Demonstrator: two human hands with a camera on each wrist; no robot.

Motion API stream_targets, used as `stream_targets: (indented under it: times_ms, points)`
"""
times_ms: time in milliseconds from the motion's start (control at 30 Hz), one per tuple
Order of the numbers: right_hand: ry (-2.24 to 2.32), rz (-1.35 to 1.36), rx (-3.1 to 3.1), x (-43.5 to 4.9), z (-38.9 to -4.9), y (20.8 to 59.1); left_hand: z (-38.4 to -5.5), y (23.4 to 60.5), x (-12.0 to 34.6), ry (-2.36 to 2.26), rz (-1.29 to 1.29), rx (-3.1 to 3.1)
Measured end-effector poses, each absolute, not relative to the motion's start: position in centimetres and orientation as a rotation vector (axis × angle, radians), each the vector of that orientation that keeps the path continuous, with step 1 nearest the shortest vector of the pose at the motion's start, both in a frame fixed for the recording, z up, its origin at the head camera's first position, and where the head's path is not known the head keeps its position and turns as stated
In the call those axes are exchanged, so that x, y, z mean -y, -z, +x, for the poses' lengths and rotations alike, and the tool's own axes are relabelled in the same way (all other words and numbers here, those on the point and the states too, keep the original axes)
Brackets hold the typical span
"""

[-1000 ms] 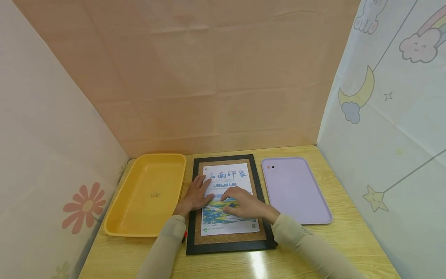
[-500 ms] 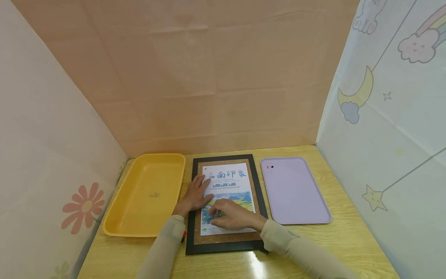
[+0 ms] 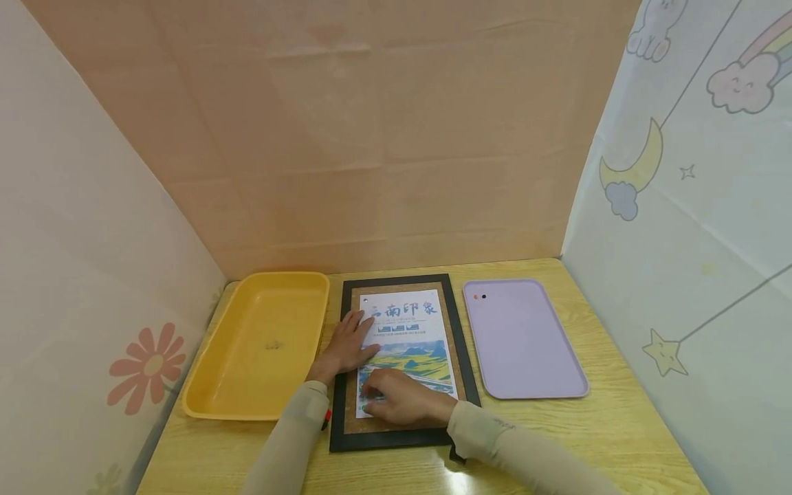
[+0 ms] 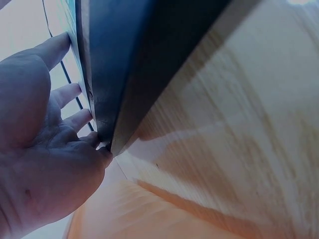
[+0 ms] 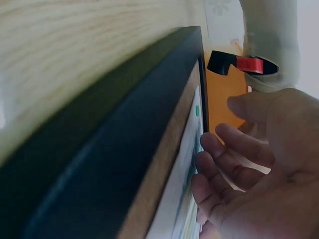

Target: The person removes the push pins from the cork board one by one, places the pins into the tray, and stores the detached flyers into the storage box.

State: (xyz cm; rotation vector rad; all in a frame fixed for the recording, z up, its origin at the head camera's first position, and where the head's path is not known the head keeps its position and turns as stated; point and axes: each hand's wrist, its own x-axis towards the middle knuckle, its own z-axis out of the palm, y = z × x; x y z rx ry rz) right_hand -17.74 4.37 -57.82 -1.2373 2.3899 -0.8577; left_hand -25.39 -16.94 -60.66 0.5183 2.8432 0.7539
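Observation:
A printed poster (image 3: 402, 326) with Chinese lettering above a colourful landscape lies on a black-framed corkboard (image 3: 396, 441). A small pin (image 3: 366, 300) sits at its upper left corner. My left hand (image 3: 344, 346) rests on the poster's left edge, fingers spread; the left wrist view shows its fingertips touching the board side. Low on the poster, near its lower left corner, is my right hand (image 3: 399, 399), thumb apart from loosely bent fingers. In the right wrist view nothing shows between thumb and fingers, and a small green spot (image 5: 197, 110) is visible on the paper.
Left of the corkboard stands a deep yellow tray (image 3: 266, 371). To the right lies a shallow lilac tray (image 3: 526, 344) bearing a tiny orange dot and a tiny black dot (image 3: 484, 297). Cloth walls enclose the wooden table (image 3: 594, 440).
My right hand has moved down and left across the poster, from the middle of the landscape to near the lower left corner. The left hand has stayed in place.

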Motion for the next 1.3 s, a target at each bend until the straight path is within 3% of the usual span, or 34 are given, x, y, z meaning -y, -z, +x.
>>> stream_targets:
  times_ms: [433,667,833,967,1300]
  points:
    - [0.76,-1.37,-2.534,-3.2,-17.0,58.8,-24.4,58.5,16.2,-0.663,0.508,-2.861]
    - [0.833,-1.482,-2.6,-3.1,-17.5,61.4,-25.2,60.2,16.7,-0.684,0.507,-2.859]
    - [0.788,-1.414,-2.607,-2.9,-17.2,60.3,-25.5,61.1,17.0,-0.751,0.539,-2.87]
    - [0.83,-1.414,-2.614,-2.9,-17.4,61.1,-25.0,60.1,16.7,-0.72,0.536,-2.864]
    - [0.759,-1.299,-2.604,-2.8,-16.6,58.6,-24.2,58.3,16.1,-0.665,0.521,-2.875]
